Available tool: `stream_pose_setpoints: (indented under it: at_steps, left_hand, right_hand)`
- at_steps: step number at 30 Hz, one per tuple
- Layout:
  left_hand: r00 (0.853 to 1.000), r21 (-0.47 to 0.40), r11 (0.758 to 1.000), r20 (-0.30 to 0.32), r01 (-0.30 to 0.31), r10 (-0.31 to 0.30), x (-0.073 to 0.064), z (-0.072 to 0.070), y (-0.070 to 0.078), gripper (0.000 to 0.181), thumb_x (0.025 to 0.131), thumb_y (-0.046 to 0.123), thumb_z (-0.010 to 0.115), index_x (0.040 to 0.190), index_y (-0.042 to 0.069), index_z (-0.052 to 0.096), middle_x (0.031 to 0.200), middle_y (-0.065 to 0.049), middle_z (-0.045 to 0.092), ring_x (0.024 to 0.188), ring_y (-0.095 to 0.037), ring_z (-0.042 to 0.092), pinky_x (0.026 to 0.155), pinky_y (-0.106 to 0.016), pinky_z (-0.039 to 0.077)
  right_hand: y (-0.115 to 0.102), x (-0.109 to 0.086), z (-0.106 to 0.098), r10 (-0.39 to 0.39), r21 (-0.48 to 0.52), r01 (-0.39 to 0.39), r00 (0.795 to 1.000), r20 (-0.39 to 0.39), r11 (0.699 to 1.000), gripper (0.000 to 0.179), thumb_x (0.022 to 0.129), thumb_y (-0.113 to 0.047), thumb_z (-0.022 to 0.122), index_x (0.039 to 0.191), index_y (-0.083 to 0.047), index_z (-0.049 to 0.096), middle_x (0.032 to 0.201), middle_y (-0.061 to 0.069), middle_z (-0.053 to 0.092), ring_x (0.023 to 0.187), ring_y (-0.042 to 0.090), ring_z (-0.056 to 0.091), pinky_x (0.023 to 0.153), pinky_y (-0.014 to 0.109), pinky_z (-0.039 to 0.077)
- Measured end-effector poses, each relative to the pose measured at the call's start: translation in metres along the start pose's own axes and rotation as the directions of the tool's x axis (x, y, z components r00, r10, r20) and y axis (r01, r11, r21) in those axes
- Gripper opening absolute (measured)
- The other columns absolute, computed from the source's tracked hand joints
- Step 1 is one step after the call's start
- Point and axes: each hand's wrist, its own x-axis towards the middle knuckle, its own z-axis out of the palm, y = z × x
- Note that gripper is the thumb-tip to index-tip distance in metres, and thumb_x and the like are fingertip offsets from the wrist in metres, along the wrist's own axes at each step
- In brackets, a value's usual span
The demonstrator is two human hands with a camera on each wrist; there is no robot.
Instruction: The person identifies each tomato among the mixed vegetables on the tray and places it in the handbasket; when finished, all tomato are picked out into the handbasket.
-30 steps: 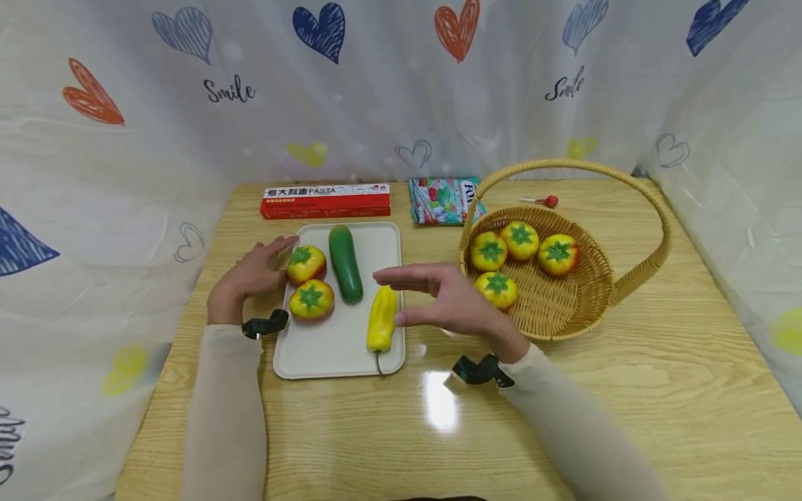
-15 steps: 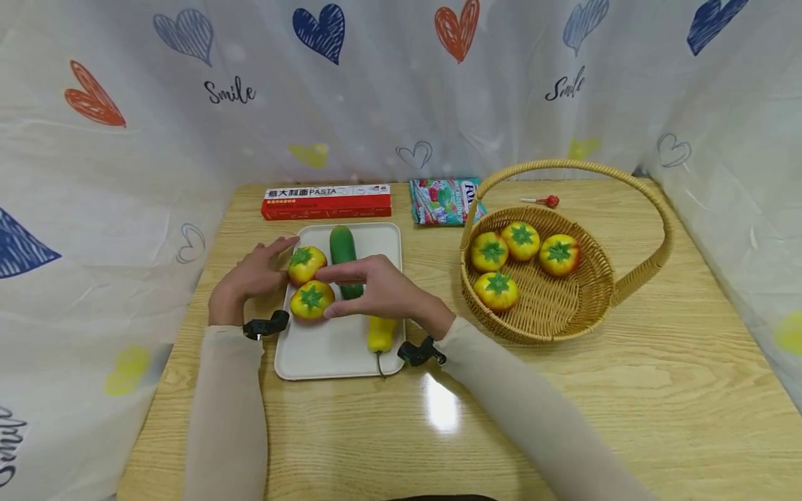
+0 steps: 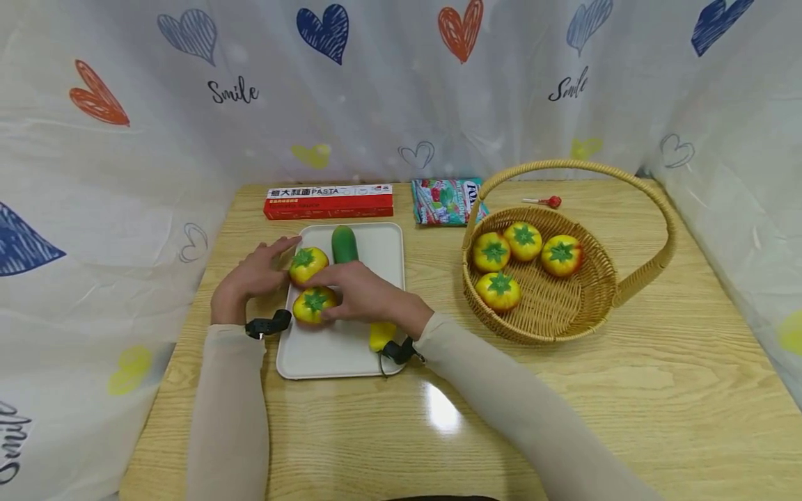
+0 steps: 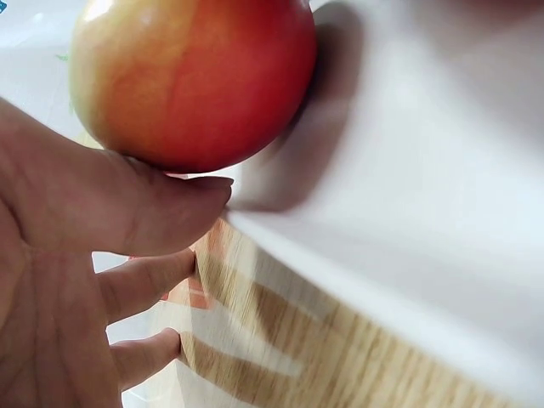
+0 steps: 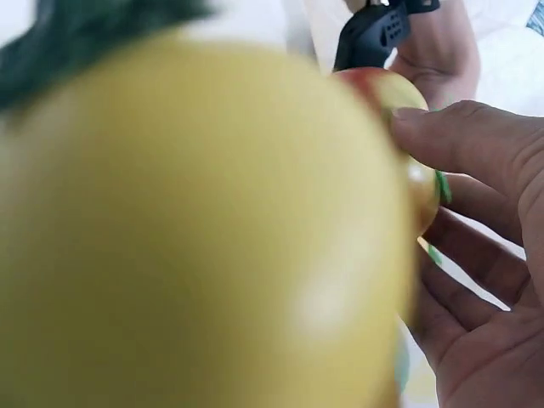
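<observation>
Two yellow-and-red tomatoes lie at the left side of a white tray. My right hand (image 3: 363, 292) reaches over the tray, thumb and fingers around the nearer tomato (image 3: 313, 303); in the right wrist view the thumb (image 5: 433, 136) touches that tomato (image 5: 422, 180). My left hand (image 3: 255, 275) rests at the tray's left edge, fingers extended, its thumb (image 4: 170, 204) against the farther tomato (image 4: 200, 81). A green cucumber-like vegetable (image 3: 344, 245) is partly hidden behind my right hand. Under my right wrist lies a yellow pepper (image 3: 380, 335), blurred and large in the right wrist view.
The white tray (image 3: 338, 358) sits on a wooden table. A wicker basket (image 3: 551, 306) with a tall handle holds several tomatoes at right. A red pasta box (image 3: 328, 203), a candy bag (image 3: 446, 202) and a lollipop (image 3: 551, 202) lie along the back.
My right hand has moved left from above the pepper, across the tray, and its fingers have closed around the nearer tomato. The left hand has stayed in place.
</observation>
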Motion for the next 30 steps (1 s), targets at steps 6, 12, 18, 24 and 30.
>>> stream_pose_setpoints:
  at_steps: [6,12,18,24,30]
  left_hand:
    - [1.0,0.008,1.0,0.003,-0.002,0.002,0.001,-0.001,0.001,0.085,0.096,0.012,0.058,0.175,0.021,0.029,0.182,-0.023,0.017,0.165,-0.063,0.0,0.123,-0.09,0.006]
    - [1.0,-0.004,1.0,0.012,0.005,-0.005,-0.002,-0.002,0.003,0.086,0.096,0.012,0.058,0.175,0.021,0.028,0.182,-0.023,0.016,0.165,-0.062,-0.001,0.124,-0.089,0.003]
    - [1.0,0.002,1.0,0.012,0.005,-0.005,-0.001,-0.001,0.002,0.085,0.097,0.014,0.059,0.176,0.021,0.027,0.183,-0.022,0.013,0.165,-0.062,-0.003,0.124,-0.088,0.002]
    - [1.0,0.001,1.0,0.012,0.009,-0.009,0.001,-0.001,0.001,0.086,0.096,0.012,0.058,0.176,0.022,0.027,0.183,-0.022,0.013,0.165,-0.062,-0.003,0.124,-0.088,0.002]
    - [1.0,0.013,1.0,0.009,-0.003,0.003,0.001,-0.001,0.003,0.087,0.094,0.01,0.056,0.175,0.021,0.028,0.182,-0.023,0.018,0.165,-0.063,-0.001,0.124,-0.088,0.004]
  right_hand:
    - [0.004,-0.001,0.004,-0.013,-0.004,0.013,1.0,0.025,1.0,0.058,0.095,-0.025,0.088,0.148,-0.013,0.07,0.146,-0.002,0.073,0.137,0.015,0.064,0.123,0.023,0.044]
    - [-0.003,-0.018,0.002,-0.028,0.003,0.028,1.0,0.006,1.0,0.057,0.094,-0.032,0.088,0.145,-0.012,0.071,0.143,-0.001,0.075,0.134,0.014,0.066,0.119,0.025,0.048]
    - [-0.014,-0.06,-0.013,-0.028,0.172,0.038,0.998,-0.057,0.984,0.053,0.095,-0.024,0.088,0.143,-0.012,0.072,0.145,0.003,0.07,0.128,0.014,0.067,0.108,0.026,0.059]
    - [-0.014,-0.122,-0.036,-0.031,0.182,0.063,0.984,-0.173,0.981,0.053,0.094,-0.026,0.089,0.143,-0.017,0.072,0.148,-0.001,0.071,0.132,0.013,0.069,0.108,0.032,0.061]
    - [-0.008,-0.195,-0.059,0.097,0.257,-0.025,0.958,-0.269,0.966,0.055,0.093,-0.019,0.089,0.145,-0.015,0.071,0.148,0.002,0.072,0.131,0.017,0.071,0.108,0.035,0.061]
